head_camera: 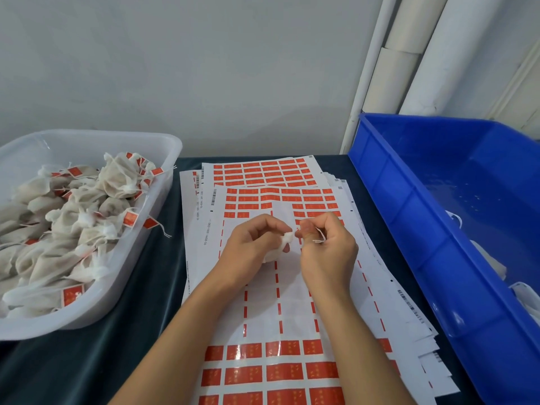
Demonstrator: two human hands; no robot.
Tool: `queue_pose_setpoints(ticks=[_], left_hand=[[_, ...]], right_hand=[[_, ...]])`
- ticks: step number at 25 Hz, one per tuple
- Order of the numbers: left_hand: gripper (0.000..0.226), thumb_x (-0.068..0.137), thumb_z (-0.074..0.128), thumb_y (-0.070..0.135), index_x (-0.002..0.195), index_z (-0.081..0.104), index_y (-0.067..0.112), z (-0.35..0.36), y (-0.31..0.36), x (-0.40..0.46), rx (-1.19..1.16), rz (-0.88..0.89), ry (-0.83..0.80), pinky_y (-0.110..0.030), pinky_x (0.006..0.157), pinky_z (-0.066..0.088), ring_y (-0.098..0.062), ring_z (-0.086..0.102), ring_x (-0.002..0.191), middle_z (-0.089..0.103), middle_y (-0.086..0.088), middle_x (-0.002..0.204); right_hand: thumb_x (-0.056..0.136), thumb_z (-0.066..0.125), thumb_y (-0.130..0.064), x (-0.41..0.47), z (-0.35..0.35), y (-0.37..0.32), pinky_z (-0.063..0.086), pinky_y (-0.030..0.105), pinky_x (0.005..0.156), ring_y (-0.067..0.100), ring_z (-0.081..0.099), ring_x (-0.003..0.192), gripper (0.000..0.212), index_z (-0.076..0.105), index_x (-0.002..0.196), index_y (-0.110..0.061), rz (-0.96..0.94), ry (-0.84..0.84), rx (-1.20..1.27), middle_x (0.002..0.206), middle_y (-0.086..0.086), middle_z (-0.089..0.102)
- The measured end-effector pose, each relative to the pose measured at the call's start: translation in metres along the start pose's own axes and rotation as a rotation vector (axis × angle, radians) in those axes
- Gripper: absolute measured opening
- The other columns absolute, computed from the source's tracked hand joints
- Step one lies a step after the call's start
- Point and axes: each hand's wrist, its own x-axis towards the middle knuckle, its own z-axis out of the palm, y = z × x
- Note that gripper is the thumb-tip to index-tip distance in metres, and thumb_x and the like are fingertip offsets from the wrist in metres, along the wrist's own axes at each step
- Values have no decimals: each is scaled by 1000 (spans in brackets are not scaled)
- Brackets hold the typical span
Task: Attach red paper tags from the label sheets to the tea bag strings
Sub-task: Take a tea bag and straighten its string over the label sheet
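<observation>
Both hands meet above a stack of label sheets (263,287) spread on the dark table. My left hand (251,244) pinches a small white tea bag (285,241) by its gathered neck. My right hand (327,244) is closed on the bag's white string (320,236), whose loose end curls over the fingers; a bit of red shows at the fingertips. The top sheet has an emptied middle with red dashes left, and full rows of red tags (277,372) near me and red tags (263,171) at the far end.
A clear plastic tub (163,176) at the left holds several tea bags with red tags attached. A large blue bin (438,229) stands at the right, with some white bags showing at its right side. White pipes (415,54) run up the wall behind it.
</observation>
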Motion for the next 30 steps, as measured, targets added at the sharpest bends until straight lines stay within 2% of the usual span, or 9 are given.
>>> queue_pose_setpoints(ticks=[2,6,11,14,16,18,20,24,30], left_hand=[[28,100,51,-1,99,73,18,-2,-2,0,-14,-4,0,-21,77,59,-16,73,88,76,1,88],[29,97,52,-9,103,69,12,-4,-7,0,28,17,4,-31,82,62,-25,76,91,78,-7,90],[31,86,47,24,105,69,13,0,-5,-1,-5,3,-25,-22,73,56,-23,68,86,70,-9,94],[18,98,59,35,103,70,21,4,-4,-1,73,7,-29,-18,66,52,-12,60,68,65,-7,82],[7,102,63,25,103,70,23,5,-5,0,143,37,-38,-16,60,48,-5,55,60,59,1,67],[9,103,62,20,104,70,21,5,-7,1,173,57,-62,-14,57,44,-2,51,55,57,14,62],[10,103,61,21,105,71,21,4,-6,0,187,66,-79,-13,57,44,-1,51,56,57,16,62],[11,104,60,20,105,72,20,4,-4,0,180,76,-101,-13,56,43,-2,49,55,55,16,60],[13,105,56,12,102,69,10,4,-3,0,60,34,-137,-22,53,40,-11,40,51,48,2,58]], right_hand=[[98,69,-31,3,0,2,45,17,70,-15,60,95,18,63,81,-33,35,-49,58,88,-31,67],[98,67,-38,5,2,5,45,17,72,-13,59,100,11,68,88,-34,57,-138,120,93,-32,68],[97,68,-41,5,2,5,47,18,74,-12,60,101,12,68,86,-36,50,-128,127,96,-35,67],[97,67,-42,6,0,4,50,21,74,-4,64,96,19,70,82,-31,60,-84,125,90,-29,70],[98,67,-40,7,-1,3,52,25,74,2,65,90,23,70,79,-28,48,-62,104,84,-24,70],[98,68,-38,7,-2,2,49,22,71,-4,63,90,22,69,79,-26,44,-41,70,84,-27,68],[98,67,-37,7,-3,2,46,18,72,-10,62,91,19,68,82,-27,59,-27,57,84,-27,69],[98,67,-37,7,-5,1,44,15,75,-6,63,91,15,68,86,-28,62,-7,45,93,-29,66],[97,68,-40,5,-5,1,44,16,74,-10,63,90,17,69,81,-34,59,3,61,79,-39,64]])
